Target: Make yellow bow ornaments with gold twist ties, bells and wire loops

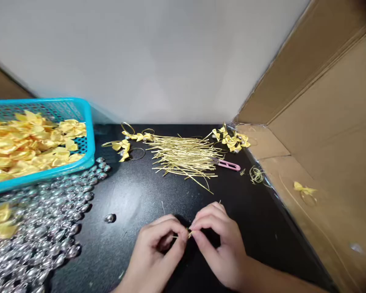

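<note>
Bows (pixel 33 142) of yellow ribbon filled the turquoise basket (pixel 90 138) at far left, probably corralled so they would not scatter. Silver beads (pixel 53 219) spread loosely below it on the black counter (pixel 118 248), apparently within easy left reach. The left hand (pixel 155 250) had its grip closed on a thin gold strand (pixel 189 234) at the hands' meeting point. Cut gold cords (pixel 186 156) lay heaped beyond, roughly aligned, likely for easy picking. The right hand (pixel 221 240) pinched the strand too, seemingly steadying it. Pink snips (pixel 228 165) rested against the cords, presumably handy.
</note>
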A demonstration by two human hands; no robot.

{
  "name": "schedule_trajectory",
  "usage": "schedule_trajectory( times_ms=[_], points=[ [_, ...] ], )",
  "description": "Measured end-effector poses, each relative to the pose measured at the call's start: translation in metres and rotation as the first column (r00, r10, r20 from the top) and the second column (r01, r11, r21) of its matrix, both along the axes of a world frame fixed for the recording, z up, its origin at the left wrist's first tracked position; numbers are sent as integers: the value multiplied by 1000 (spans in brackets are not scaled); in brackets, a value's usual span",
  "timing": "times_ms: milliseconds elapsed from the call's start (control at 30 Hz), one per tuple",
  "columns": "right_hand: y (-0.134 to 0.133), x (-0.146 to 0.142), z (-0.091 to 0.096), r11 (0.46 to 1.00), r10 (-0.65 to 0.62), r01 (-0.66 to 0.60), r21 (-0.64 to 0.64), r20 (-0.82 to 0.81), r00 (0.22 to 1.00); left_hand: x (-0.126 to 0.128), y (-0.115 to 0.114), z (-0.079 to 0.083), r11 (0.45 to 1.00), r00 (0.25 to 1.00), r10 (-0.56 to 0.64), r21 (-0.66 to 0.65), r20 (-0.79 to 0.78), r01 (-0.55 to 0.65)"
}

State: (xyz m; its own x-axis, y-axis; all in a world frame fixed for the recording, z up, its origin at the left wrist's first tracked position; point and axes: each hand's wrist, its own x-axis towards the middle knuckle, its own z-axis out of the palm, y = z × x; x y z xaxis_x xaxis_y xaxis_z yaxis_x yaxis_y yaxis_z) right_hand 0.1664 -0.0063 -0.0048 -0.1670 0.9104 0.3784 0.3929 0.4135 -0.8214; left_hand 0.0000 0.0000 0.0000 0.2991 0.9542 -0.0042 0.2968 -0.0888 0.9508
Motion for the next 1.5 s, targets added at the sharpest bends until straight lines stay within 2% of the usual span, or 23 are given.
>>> schedule_trajectory(
  times_ms=[233,500,800,1033,1200,1333,1500],
  points=[
    [0,0,-1,1000,-9,9,-8,15,1000,1,-1,-5,998,999,36,-45,-5,-36],
    [1,-1,-1,1000,-13,13,-10,12,1000,1,-3,-8,977,998,60,-208,31,-53],
    [-2,-1,-2,998,-32,34,-54,29,999,2,-2,-4,969,995,98,-232,34,-87],
    [0,-1,-5,999,-36,35,21,47,998,3,-2,-5,960,995,91,-271,44,-76],
    [-1,1,-5,990,-31,14,141,121,992,3,-2,-3,944,993,95,-322,72,-67],
    [-2,2,-5,978,-43,4,208,182,982,3,-2,-2,954,994,96,-291,56,-76],
    [-3,3,-8,980,-45,0,200,221,974,4,-1,-3,970,996,86,-229,20,-79]
  ],
)
